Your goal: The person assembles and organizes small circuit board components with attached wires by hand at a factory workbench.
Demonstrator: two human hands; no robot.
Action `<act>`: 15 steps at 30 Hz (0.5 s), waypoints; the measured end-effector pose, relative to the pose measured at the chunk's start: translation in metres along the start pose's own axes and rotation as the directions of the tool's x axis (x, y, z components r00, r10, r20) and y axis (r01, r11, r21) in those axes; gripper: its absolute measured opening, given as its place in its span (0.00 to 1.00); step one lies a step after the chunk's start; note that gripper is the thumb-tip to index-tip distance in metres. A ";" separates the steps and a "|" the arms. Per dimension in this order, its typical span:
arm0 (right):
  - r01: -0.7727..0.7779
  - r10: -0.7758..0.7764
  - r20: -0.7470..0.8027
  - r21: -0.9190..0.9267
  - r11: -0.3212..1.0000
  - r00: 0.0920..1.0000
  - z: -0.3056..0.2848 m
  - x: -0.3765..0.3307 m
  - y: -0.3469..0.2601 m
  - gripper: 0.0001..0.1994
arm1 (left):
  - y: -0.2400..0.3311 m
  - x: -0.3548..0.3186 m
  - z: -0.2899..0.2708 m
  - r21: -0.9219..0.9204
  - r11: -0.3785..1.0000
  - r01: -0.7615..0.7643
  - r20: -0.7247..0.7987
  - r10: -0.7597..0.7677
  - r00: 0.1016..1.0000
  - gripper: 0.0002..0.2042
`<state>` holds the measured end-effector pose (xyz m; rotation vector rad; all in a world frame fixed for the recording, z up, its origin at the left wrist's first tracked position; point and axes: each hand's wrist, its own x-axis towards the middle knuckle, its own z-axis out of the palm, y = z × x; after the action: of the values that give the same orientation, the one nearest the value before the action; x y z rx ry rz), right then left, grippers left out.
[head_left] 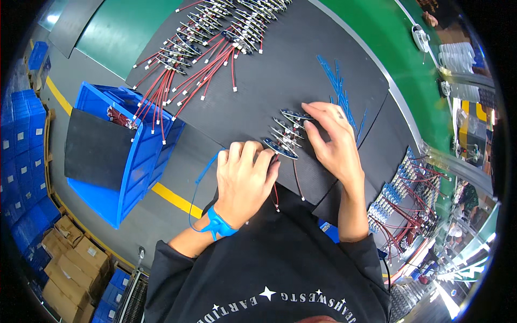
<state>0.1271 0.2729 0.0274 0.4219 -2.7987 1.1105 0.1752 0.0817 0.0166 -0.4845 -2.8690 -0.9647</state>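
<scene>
A short row of small circuit boards (286, 134) with white connectors and dark red wires stands on the black mat (280, 81) between my hands. My left hand (242, 171) is closed at the near end of the row, index finger and thumb at the nearest board and its wires; its other fingertips are hidden. At the far end, my right hand (336, 141) has the end of the farthest board between thumb and index finger. Two wires with white plugs hang toward my body. A blue wrist strap (217, 225) with a thin cord circles my left wrist.
Blue cable ties (339, 89) lie beyond my right hand. Rows of wired boards (215, 35) fill the far left of the mat. A blue bin (129, 167) is left of the table. More boards (401, 188) lie at the right. A green conveyor (398, 64) runs behind.
</scene>
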 end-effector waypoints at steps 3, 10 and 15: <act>-0.047 0.045 0.036 0.060 0.997 0.998 0.005 -0.004 0.004 0.10 | -0.007 0.012 -0.006 0.056 0.997 -0.053 -0.033 0.055 0.998 0.08; -0.185 0.187 0.003 0.151 0.971 0.982 0.010 -0.010 -0.004 0.09 | -0.015 0.018 -0.010 0.014 0.998 -0.065 -0.032 0.065 0.997 0.10; -0.084 0.086 -0.151 0.018 0.996 0.985 0.016 -0.012 -0.005 0.10 | -0.014 0.015 -0.006 0.028 1.000 -0.015 -0.058 0.016 0.998 0.09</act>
<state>0.1404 0.2611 0.0170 0.2101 -2.7005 1.1255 0.1568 0.0718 0.0161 -0.4680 -2.8185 -0.9205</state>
